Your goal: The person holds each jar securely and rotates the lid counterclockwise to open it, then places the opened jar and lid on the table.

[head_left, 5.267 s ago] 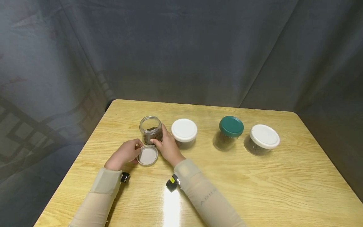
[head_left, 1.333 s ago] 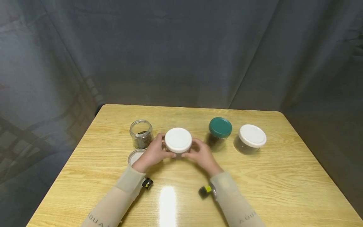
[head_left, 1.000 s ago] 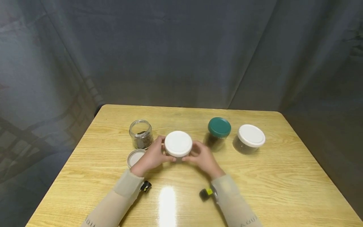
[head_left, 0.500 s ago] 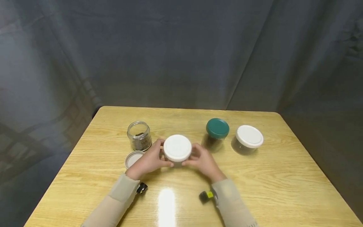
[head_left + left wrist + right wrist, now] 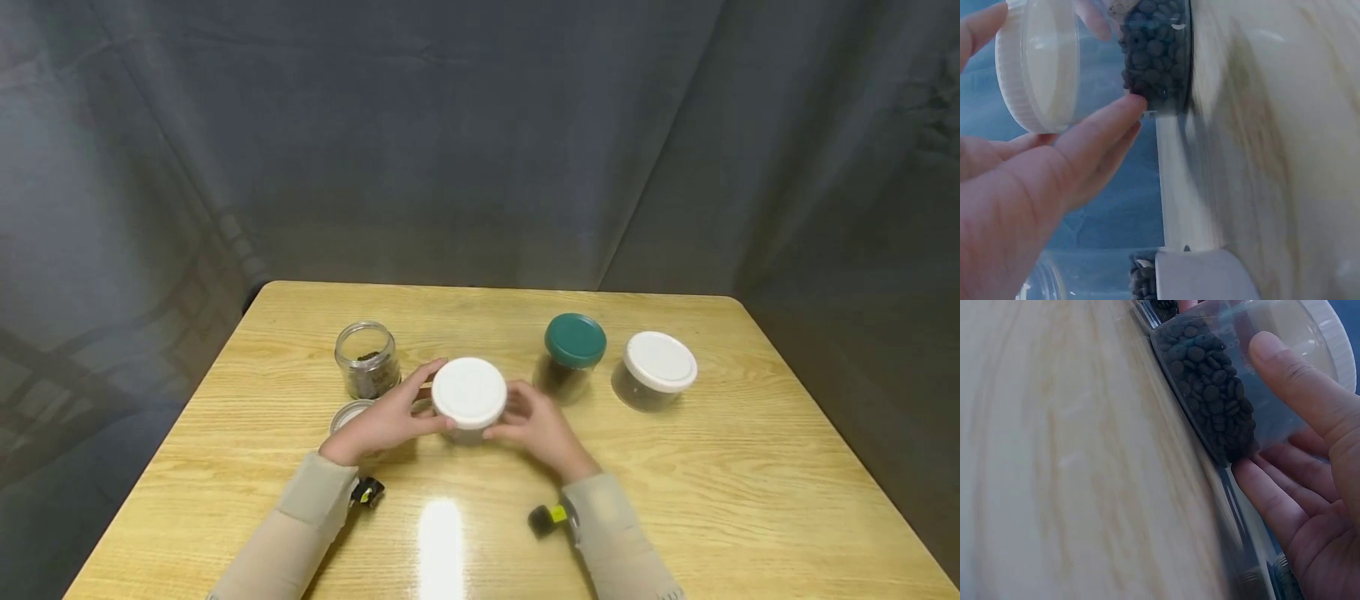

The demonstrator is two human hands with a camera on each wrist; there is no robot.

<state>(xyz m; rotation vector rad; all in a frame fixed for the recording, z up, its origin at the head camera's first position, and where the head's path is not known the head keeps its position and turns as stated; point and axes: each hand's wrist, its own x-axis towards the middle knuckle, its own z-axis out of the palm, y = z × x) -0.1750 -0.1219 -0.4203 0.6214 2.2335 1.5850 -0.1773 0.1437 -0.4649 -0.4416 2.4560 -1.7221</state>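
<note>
A clear white-lidded jar [image 5: 470, 393], part full of dark round pellets [image 5: 1207, 384], stands upright between my hands. My right hand [image 5: 536, 425] grips its right side; in the right wrist view the thumb presses the clear wall and the fingers reach round below. At its left side is my left hand [image 5: 386, 421], its fingers spread and fairly straight. In the left wrist view the thumb tip touches the white lid [image 5: 1015, 69] and a long finger lies near the jar's base. Beside my left hand stands an open jar [image 5: 369, 362], its loose lid [image 5: 348, 412] partly hidden.
To the right are a green-lidded jar [image 5: 573, 350] and another white-lidded jar [image 5: 654, 371]. All stand on a wooden table [image 5: 712, 500], with a dark grey curtain [image 5: 480, 150] behind its far edge.
Both hands have left the open jar and loose lid and drawn the white-lidded jar nearer the person. Just now my left hand has shifted slightly left and its fingers have loosened.
</note>
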